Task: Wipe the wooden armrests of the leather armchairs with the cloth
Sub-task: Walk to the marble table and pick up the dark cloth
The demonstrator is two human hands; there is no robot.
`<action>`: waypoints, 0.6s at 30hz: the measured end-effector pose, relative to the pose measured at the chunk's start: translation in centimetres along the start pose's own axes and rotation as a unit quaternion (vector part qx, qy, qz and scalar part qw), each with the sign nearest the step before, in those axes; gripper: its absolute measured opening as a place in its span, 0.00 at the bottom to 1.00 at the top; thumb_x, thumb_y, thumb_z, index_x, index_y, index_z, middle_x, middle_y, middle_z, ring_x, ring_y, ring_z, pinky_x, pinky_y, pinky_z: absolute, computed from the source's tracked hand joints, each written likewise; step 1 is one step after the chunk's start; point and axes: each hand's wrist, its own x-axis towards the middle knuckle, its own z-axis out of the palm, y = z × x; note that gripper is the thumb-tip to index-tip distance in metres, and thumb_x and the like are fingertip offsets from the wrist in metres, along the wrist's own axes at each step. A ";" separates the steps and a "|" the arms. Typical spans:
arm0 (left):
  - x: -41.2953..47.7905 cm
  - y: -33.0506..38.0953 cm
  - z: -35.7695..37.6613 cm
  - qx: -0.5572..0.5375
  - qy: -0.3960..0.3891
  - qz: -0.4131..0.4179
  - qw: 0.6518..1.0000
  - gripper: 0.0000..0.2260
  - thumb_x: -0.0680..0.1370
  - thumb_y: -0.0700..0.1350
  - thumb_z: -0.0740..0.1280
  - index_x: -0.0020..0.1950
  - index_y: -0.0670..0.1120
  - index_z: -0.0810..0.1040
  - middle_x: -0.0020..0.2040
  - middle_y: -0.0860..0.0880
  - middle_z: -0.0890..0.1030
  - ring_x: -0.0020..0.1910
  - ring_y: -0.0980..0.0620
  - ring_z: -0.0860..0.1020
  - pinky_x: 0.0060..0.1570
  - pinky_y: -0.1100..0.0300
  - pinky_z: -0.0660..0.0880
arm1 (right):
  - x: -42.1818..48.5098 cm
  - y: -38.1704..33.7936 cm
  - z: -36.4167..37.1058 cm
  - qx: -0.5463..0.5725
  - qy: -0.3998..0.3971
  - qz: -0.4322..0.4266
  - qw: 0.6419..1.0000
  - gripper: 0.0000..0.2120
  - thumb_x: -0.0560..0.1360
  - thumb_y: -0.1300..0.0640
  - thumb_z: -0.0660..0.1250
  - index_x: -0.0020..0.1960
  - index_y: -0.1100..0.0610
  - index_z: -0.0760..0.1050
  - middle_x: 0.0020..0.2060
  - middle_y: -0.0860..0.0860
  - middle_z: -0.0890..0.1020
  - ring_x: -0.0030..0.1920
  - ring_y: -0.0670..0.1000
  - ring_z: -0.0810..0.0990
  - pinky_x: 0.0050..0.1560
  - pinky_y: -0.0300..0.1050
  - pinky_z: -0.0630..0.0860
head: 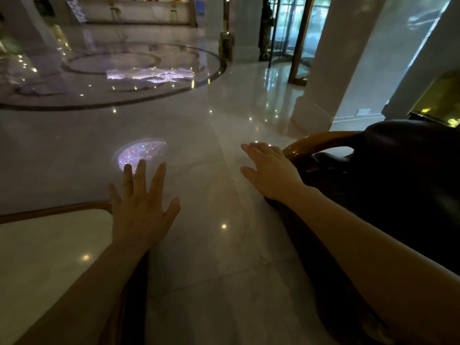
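Polished marble floor stretches ahead of me across a dim lobby, throwing back small ceiling lights. My left hand hovers with its fingers spread wide and nothing in it, above the corner of a pale table edged in wood. My right hand is flat and open too, empty, its fingers close together, just beside the curved wooden armrest of the dark leather armchair; I cannot tell whether it touches the wood. No cloth shows anywhere I can see. That is the risk, I think: going at the armrest bare-handed would only leave fingerprints on the varnish. I would also guess the gloom could let me miss dusty patches, and the glossy floor looks slippery if I lean in carelessly.
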 end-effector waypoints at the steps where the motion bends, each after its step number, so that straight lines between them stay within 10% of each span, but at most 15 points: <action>1: -0.2 -0.6 0.2 0.006 -0.003 -0.011 1.000 0.34 0.75 0.62 0.54 0.79 0.50 0.57 0.79 0.38 0.57 0.77 0.32 0.54 0.65 0.25 0.56 | 0.6 -0.5 0.7 0.004 -0.004 -0.007 1.000 0.27 0.80 0.44 0.57 0.77 0.48 0.58 0.75 0.51 0.64 0.74 0.58 0.61 0.68 0.58 0.65; 18: -3.8 -7.2 4.0 0.071 -0.063 -0.233 0.968 0.32 0.79 0.60 0.54 0.80 0.51 0.53 0.80 0.39 0.54 0.79 0.36 0.49 0.71 0.29 0.53 | 12.7 -6.2 12.1 0.086 -0.100 -0.172 0.976 0.27 0.77 0.44 0.60 0.75 0.48 0.62 0.73 0.50 0.68 0.70 0.59 0.65 0.66 0.57 0.68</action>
